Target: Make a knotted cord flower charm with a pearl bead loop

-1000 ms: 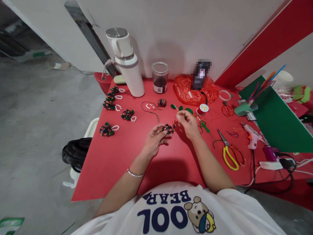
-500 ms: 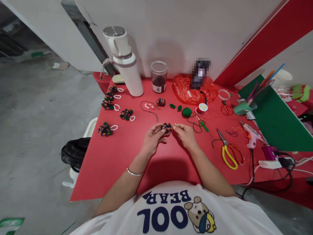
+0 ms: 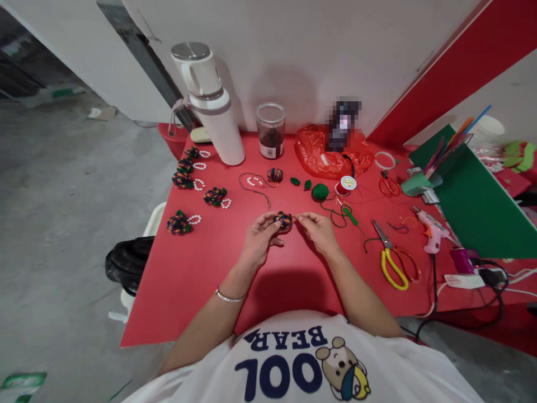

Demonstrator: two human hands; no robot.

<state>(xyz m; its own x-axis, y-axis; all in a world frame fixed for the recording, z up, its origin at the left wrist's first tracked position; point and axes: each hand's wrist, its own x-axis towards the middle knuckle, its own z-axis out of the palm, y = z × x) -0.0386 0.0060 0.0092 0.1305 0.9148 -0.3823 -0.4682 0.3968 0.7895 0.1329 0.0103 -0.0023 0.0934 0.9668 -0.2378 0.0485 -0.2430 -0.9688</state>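
Observation:
A crocheted flower (image 3: pixel 284 221) in dark multicoloured yarn is pinched between the thumb and fingers of my left hand (image 3: pixel 260 238). Just to its right, the thumb and forefinger of my right hand (image 3: pixel 315 228) are pressed together. A short thin strand seems to run from the flower to those fingertips; what exactly they grip is too small to tell. Beyond my hands lie a ball of multicoloured yarn (image 3: pixel 275 175), loose white beads (image 3: pixel 254 181), two green crocheted leaves (image 3: pixel 307 184) and a green yarn ball (image 3: pixel 320 192). A green-handled crochet hook (image 3: pixel 349 215) rests to the right.
Several finished flowers with bead loops (image 3: pixel 179 223) lie at the left. Behind stand a white bottle (image 3: pixel 222 134) and a jar (image 3: pixel 271 131), beside a red plastic bag (image 3: pixel 312 154). Yellow-handled scissors (image 3: pixel 393 268), a thread spool (image 3: pixel 348 184) and a pink glue gun (image 3: pixel 432 235) are at the right.
The flower has turned slightly in my left hand and shows more of its face. My right fingertips stay close to it, nearly in the same place. The view has shifted a little.

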